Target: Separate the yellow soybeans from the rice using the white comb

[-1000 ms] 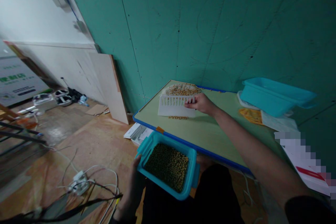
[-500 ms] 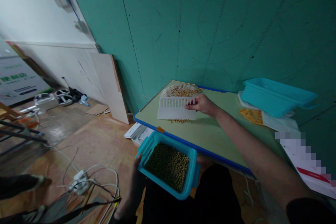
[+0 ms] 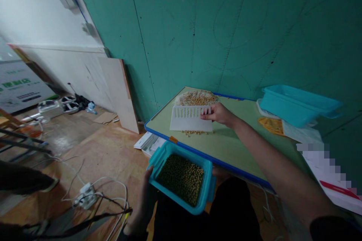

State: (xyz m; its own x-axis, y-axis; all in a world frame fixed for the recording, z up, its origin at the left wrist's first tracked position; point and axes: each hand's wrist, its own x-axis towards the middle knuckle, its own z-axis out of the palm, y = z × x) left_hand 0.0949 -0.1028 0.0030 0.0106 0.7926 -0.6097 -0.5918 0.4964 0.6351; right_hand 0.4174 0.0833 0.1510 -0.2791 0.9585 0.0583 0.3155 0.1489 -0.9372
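My right hand (image 3: 219, 113) grips the right end of a white slotted scraper (image 3: 190, 119) standing on edge on the green table (image 3: 223, 145). A small row of tan beans (image 3: 194, 132) lies in front of its lower edge, and a larger heap of tan beans (image 3: 197, 98) sits behind it at the table's far corner. My left hand (image 3: 144, 199) holds a teal container (image 3: 181, 177) full of dark green beans, below the table's blue front edge, over my lap.
An empty teal tub (image 3: 296, 103) rests on white and yellow bags (image 3: 283, 126) at the table's right. Papers (image 3: 336, 184) lie at the right edge. Cables and a power strip (image 3: 85, 196) cross the wooden floor on the left. A board (image 3: 121, 90) leans on the green wall.
My right hand has drawn the scraper nearer to the table's front edge, pushing the row of beans ahead of it. The teal container stays where it was. A person's dark shoe came in at left.
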